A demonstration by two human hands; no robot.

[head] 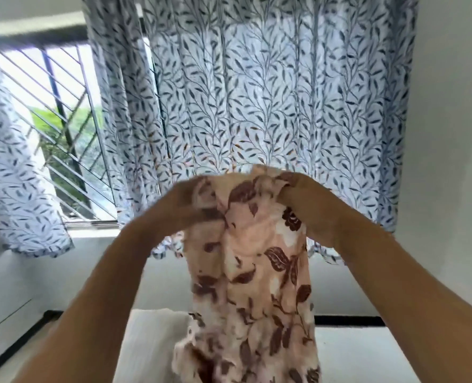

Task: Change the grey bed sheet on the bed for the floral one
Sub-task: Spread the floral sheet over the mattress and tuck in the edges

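— Peach and cream, with brown leaves and roses: is that the floral sheet (257, 272)?

— Yes. It is held up in the middle of the view, in front of the person, bunched at the top and hanging in a narrow, crumpled column down to the bottom edge of the picture.

— Who has hold of it?

— Both hands, raised and close together. The left hand (193, 207) is blurred, but its fingers look curled into the upper left of the bunch. The right hand (308, 205) is sharper, fingers closed round a fistful of the top edge.

— And below the sheet?

— A pale flat surface (362, 355) runs across the bottom. The hanging cloth reaches down in front of it; whether it touches I cannot tell. A soft white bundle (152, 335) lies on that surface, just left of the sheet.

— What is behind?

— A white curtain (257, 92) printed with blue-grey leafy twigs fills most of the wall. To its left is a window (58, 120) with a dark slanted grille and green foliage outside.
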